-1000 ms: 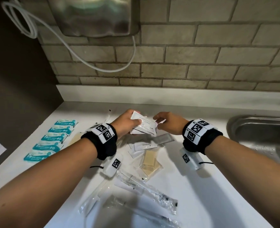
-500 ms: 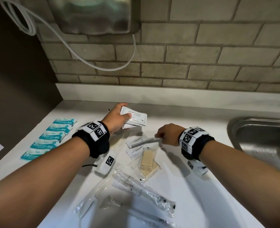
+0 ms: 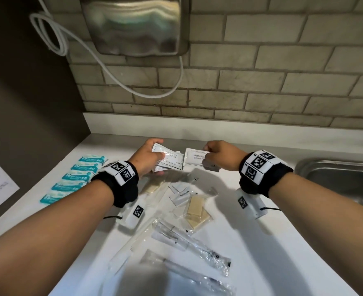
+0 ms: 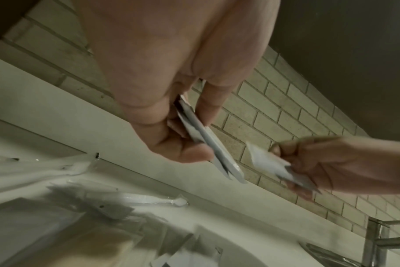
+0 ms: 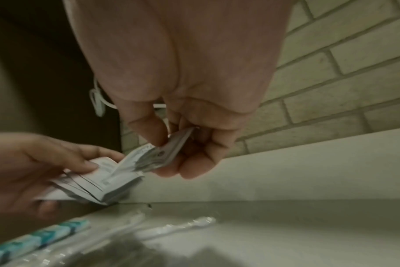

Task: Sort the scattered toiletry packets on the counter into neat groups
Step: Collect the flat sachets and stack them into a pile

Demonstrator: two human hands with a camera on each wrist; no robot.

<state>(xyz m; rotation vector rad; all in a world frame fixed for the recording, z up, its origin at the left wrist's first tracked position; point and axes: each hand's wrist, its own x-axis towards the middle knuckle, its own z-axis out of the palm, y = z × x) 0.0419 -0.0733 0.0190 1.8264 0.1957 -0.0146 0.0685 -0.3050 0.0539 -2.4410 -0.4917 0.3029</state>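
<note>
Shampoo sachets (image 3: 169,160) fanned in left hand (image 3: 147,155); right hand (image 3: 220,154) pinches another sachet (image 3: 194,157); wrist views reveal stacked edges.

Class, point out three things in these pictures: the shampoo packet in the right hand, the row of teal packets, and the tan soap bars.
shampoo packet (image 3: 194,158), head view, its printed white face.
teal packets (image 3: 78,176), head view, the middle packet of the row.
tan soap bars (image 3: 196,207), head view, the upper bar's flat top.

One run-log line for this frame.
left hand: grips shampoo stack | right hand: pinches shampoo packet beside stack | teal packets: rowed left | counter: rest scattered
</note>
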